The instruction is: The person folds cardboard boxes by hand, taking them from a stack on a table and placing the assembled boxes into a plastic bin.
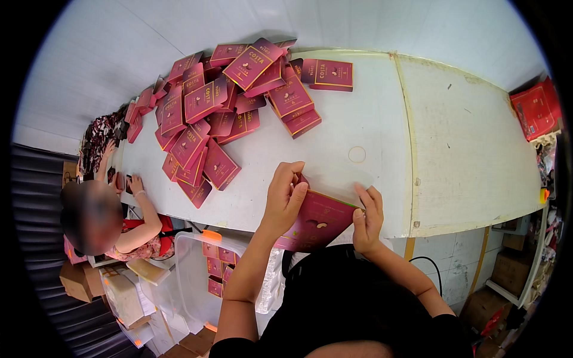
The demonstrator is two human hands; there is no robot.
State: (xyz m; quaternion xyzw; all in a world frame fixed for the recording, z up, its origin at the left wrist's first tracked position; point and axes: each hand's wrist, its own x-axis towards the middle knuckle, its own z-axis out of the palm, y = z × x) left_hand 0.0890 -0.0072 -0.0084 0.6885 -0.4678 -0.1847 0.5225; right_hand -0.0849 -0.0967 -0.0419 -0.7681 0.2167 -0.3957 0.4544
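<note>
A maroon Costa cardboard box (320, 219) is tilted in front of me, close to my body. My left hand (286, 192) grips its left end, with the thumb against the box by a raised flap. At the opposite corner, my right hand (369, 219) pinches the edge between thumb and fingers. The fingers there look slightly blurred. A heap of similar maroon boxes (206, 100) lies on the white table (277, 152), left of my hands. One box (331, 74) rests at the heap's right end. Beyond my right hand lies a thin rubber band (357, 154).
To the left, a co-worker (138, 232) sits at the table with both hands on small items beside a dark pile (100, 138). Below the table edge, a clear plastic bin (186, 268) holds several maroon boxes. A red package (535, 109) stands at the far right.
</note>
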